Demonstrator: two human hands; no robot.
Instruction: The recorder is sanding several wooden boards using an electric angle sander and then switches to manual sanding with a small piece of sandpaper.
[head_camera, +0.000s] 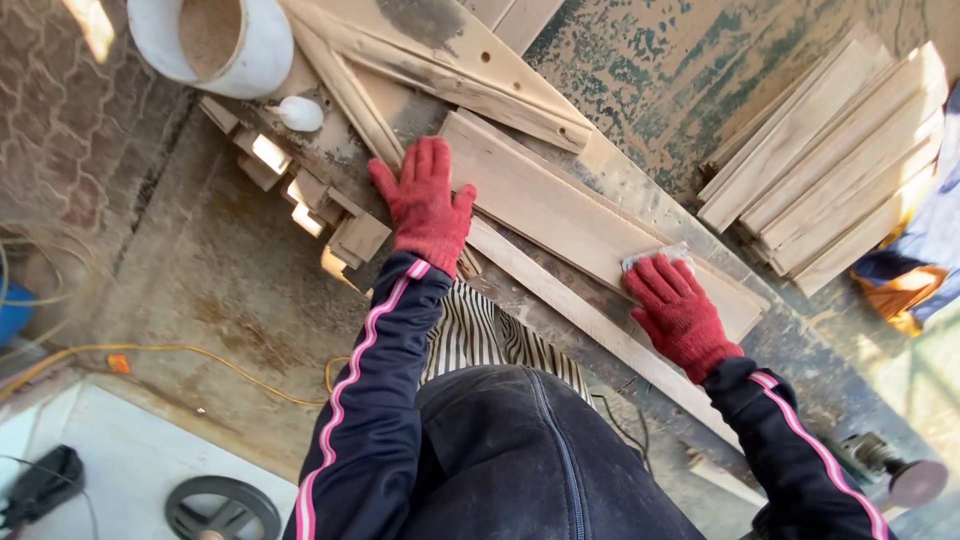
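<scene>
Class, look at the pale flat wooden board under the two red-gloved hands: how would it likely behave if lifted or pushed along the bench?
The pale flat wooden board looks stiff, probably not sagging when lifted. Being thin, it seems light for its length. Lying flat on the dusty workbench, it would likely slide rather than roll or tip.

This is a woodworking shop — a rough, dusty one. The scarred workbench (640, 200) carries sawn planks, and beside it to the right lies a stack of pale boards (840, 160). Small wood offcuts (300, 185) sit at the bench's left edge, a white bucket of sawdust (215, 40) above them — a yellow cable (180, 350) crosses the stained concrete floor below.
</scene>
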